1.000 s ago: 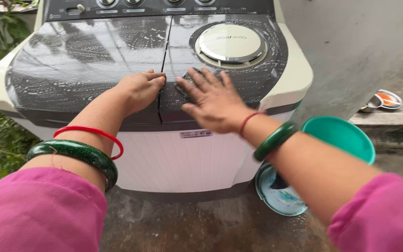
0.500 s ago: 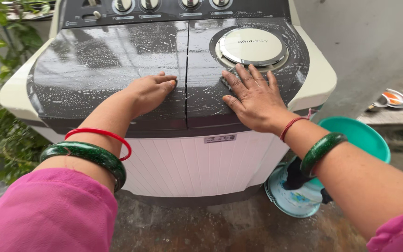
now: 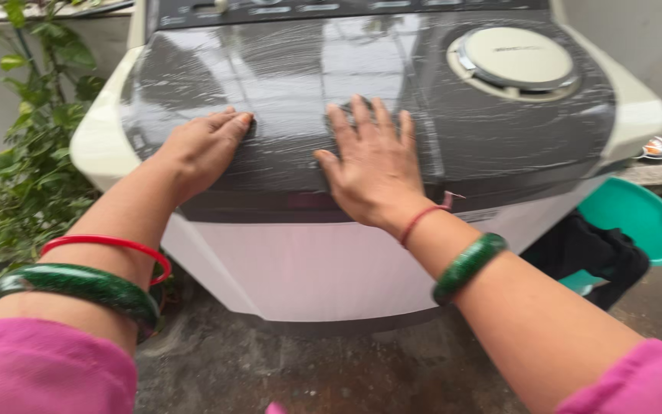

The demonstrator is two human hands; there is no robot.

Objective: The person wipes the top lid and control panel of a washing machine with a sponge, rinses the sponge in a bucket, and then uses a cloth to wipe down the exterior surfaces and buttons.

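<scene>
My right hand lies flat, fingers spread, over a dark scrub pad on the soapy grey washing-machine lid — left hand braces, fingers together. I'd judge even pressure and overlapping strokes work best.

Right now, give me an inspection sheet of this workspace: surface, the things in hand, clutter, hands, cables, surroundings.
Surface: dark grey lid of the washing machine, wet and streaked with suds.
Things in hand: a dark scrubbing pad peeks out under the right fingertips; round spin-tub cover at the right of the top.
Clutter: teal tub and a dark cloth on the ground at right.
Hands: left hand flat on the lid; right hand spread flat, pressing on the pad.
Cables: nothing seen.
Surroundings: leafy plant at left, wet concrete floor, grey wall behind at right.
</scene>
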